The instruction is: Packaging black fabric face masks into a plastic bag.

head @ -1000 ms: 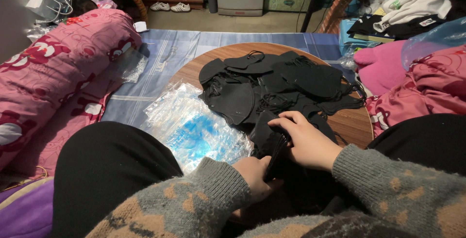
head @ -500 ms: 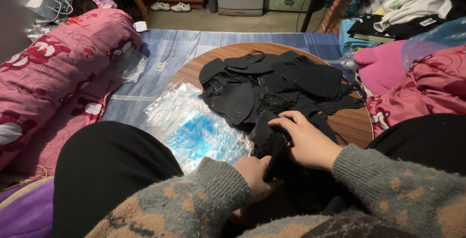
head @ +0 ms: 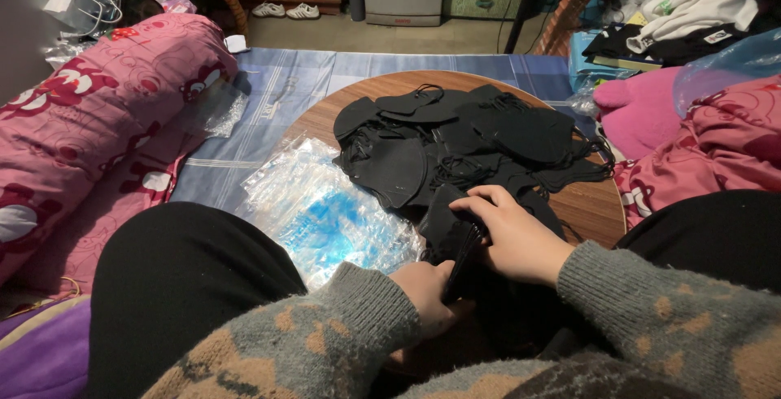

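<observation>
Left hand curled shut around the lower edge of a stack of black face masks, held upright at 6 o'clock on the round wooden table. Right hand lay over the stack's top, fingers bent and pressing it. Loose mask pile sat at 12 o'clock; clear plastic bags at 9 o'clock. Squaring the edges evenly before releasing would likely keep the stack tidy.

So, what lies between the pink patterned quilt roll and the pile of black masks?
In the head view, blue striped mat and clear plastic bags lie between pink quilt roll and black masks.
</observation>
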